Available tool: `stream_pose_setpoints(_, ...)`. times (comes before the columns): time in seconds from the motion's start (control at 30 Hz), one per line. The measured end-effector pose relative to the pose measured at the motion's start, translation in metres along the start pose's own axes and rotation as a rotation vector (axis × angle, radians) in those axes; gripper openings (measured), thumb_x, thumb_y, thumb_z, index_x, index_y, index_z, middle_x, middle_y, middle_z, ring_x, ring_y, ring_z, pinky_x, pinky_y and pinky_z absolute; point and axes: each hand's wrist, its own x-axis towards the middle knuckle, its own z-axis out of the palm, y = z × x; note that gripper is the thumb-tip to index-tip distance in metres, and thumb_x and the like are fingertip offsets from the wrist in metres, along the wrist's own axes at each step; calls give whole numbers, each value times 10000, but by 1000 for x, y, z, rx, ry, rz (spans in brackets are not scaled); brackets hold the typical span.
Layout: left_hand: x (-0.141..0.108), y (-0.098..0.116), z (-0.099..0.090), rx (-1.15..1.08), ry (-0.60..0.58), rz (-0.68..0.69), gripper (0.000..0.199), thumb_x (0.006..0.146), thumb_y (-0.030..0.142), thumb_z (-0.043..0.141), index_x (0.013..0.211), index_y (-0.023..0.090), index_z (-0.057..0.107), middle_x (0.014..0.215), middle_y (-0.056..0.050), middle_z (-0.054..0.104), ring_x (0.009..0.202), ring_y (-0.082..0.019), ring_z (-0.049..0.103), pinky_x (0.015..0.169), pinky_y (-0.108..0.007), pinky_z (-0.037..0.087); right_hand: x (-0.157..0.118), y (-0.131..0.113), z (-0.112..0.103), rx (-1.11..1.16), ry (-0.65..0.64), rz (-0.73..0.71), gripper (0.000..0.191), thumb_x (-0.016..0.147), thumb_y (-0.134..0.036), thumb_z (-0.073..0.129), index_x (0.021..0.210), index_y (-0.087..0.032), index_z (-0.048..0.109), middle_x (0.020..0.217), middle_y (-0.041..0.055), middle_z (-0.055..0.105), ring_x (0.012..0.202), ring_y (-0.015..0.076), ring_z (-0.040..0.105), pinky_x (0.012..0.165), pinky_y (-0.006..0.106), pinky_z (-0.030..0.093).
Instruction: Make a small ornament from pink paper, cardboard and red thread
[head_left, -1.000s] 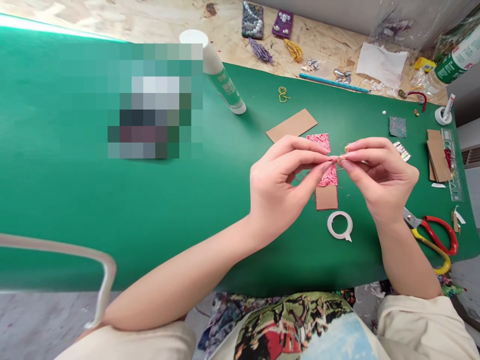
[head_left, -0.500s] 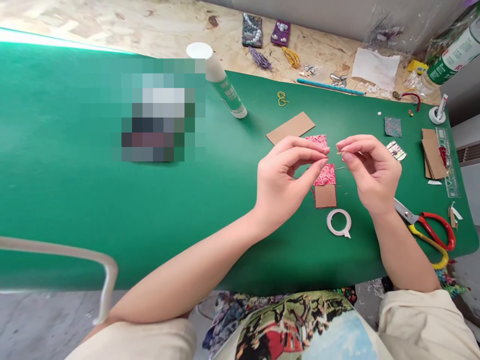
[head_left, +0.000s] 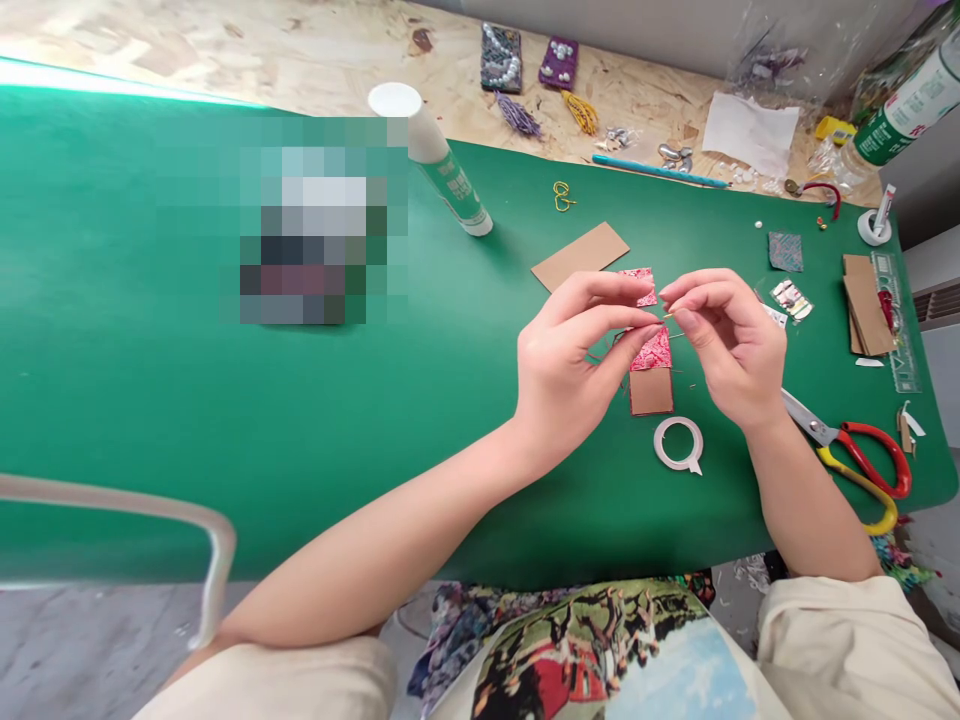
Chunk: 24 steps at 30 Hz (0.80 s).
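Observation:
My left hand is closed in a pinch above the green mat; what its fingertips grip is too small to make out. Opposite it, my right hand pinches a tiny gold-coloured piece, its fingertips almost meeting the left ones. Beneath the fingers lies red patterned fabric, partly covered by my left hand, with a brown cardboard square directly below it. A roll of white tape lies nearer to me. Behind my left hand rests a long cardboard strip.
Red-and-yellow-handled scissors lie beside my right forearm. A white-and-green spray can stands behind my left hand. Farther back are a blue pencil and yellow thread. A clear ruler and cardboard strips lie at the right.
My right hand has moved left, bringing the gold-coloured piece up to my left fingertips. My left hand has shifted only slightly.

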Motion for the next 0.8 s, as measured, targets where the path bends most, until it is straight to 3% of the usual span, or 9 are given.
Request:
stream_pose_setpoints(0.27,0,-2,0,-36,12,-11,70,896,161,725,900,228,745,1062,-53,749,1022,-194,744,887,-351,643,-3,2,2,208,-43,56,58,1004,-265,594,958,-238,618,1085,34,748,1065,167,744,904,333,641)
stream_pose_setpoints(0.6,1,2,-3,69,-4,47,70,896,163,727,882,231,736,1035,-40,783,953,-174,759,812,-309,659,-2,2,1,119,-14,-28,51,970,-223,638,920,-232,644,1001,33,758,967,163,758,817,304,648)
stream_pose_setpoints(0.8,2,4,-3,69,-5,52,92,886,140,729,871,230,732,1027,-43,788,947,-182,765,800,-312,659,-2,0,1,45,-16,3,96,979,-294,623,905,-232,625,1002,52,762,959,181,762,795,330,658)
